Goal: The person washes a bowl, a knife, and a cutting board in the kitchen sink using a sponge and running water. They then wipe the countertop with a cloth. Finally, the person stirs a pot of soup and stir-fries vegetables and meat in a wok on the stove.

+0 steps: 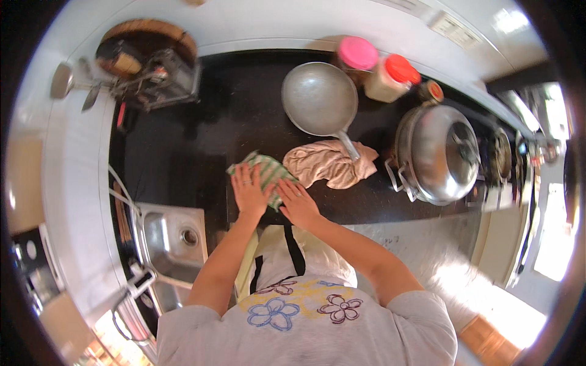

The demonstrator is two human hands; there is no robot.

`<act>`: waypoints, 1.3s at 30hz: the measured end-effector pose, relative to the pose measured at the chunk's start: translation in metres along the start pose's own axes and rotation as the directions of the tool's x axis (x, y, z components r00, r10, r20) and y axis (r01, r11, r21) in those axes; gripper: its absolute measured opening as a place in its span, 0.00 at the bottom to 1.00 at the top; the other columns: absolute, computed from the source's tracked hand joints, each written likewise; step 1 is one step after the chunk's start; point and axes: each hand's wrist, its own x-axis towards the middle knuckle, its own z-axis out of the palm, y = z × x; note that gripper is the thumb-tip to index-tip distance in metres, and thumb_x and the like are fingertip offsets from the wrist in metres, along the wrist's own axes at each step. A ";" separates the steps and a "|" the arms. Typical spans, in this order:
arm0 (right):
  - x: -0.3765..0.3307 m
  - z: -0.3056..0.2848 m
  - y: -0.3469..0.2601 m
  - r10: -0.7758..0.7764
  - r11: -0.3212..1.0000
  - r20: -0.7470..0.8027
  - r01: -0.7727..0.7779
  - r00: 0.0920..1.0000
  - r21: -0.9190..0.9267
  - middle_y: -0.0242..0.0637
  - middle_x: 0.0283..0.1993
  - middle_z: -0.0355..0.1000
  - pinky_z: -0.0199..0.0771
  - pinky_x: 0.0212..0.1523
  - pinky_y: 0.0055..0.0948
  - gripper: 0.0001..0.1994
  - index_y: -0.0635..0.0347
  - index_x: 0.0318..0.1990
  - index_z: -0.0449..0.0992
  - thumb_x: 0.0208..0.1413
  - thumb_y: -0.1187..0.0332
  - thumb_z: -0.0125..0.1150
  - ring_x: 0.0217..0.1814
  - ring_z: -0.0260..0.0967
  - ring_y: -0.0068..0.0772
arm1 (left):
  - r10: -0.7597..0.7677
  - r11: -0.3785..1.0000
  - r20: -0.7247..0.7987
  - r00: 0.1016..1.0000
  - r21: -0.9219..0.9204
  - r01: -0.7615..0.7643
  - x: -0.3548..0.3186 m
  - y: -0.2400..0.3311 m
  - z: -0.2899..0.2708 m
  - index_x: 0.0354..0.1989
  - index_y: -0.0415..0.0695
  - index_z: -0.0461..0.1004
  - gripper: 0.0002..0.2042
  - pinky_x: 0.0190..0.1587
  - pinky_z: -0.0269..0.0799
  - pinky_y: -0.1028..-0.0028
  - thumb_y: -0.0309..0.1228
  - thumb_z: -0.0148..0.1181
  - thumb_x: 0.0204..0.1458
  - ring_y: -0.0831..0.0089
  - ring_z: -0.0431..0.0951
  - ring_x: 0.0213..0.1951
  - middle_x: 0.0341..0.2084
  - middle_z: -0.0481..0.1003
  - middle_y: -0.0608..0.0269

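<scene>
A red-lidded clear jar (383, 87), far right, holds pale contents; left hand (250, 191) and right hand (298, 201) spread flat on green-and-white striped cloth (270, 170).

Pale short-sleeved shirt (210, 335), outlined flowers (273, 313)

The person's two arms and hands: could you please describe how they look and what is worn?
The left hand and the right hand are bare; the left seems to wear a ring on one finger. The arms are uncovered below loose, short, pale grey sleeves of a shirt with blue and maroon outlined flowers.
</scene>
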 end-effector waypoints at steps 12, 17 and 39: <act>-0.150 0.016 0.024 0.429 0.901 -0.126 -0.414 0.894 0.133 0.33 0.71 0.58 0.50 0.72 0.40 0.20 0.58 0.57 0.73 0.62 0.58 0.52 0.74 0.52 0.31 | 0.529 0.847 0.103 0.843 -0.128 -0.516 -0.085 0.086 -0.002 0.63 0.41 0.64 0.31 0.56 0.61 0.54 0.39 0.62 0.51 0.49 0.64 0.52 0.47 0.65 0.49; -0.224 0.020 0.076 0.642 0.767 -0.240 -0.620 0.729 0.166 0.30 0.68 0.62 0.53 0.71 0.40 0.16 0.53 0.53 0.75 0.60 0.60 0.55 0.72 0.56 0.31 | 0.726 0.687 0.186 0.662 -0.134 -0.715 -0.082 0.180 0.005 0.60 0.40 0.67 0.27 0.55 0.64 0.56 0.39 0.61 0.53 0.50 0.65 0.51 0.48 0.66 0.46; -0.424 -0.020 0.291 0.620 0.782 -0.362 -0.583 0.696 0.219 0.47 0.68 0.59 0.51 0.71 0.38 0.29 0.68 0.62 0.65 0.53 0.63 0.54 0.73 0.52 0.41 | 0.750 0.637 0.325 0.576 -0.122 -0.761 -0.060 0.555 0.090 0.69 0.37 0.52 0.32 0.71 0.46 0.57 0.33 0.52 0.57 0.46 0.47 0.71 0.70 0.47 0.40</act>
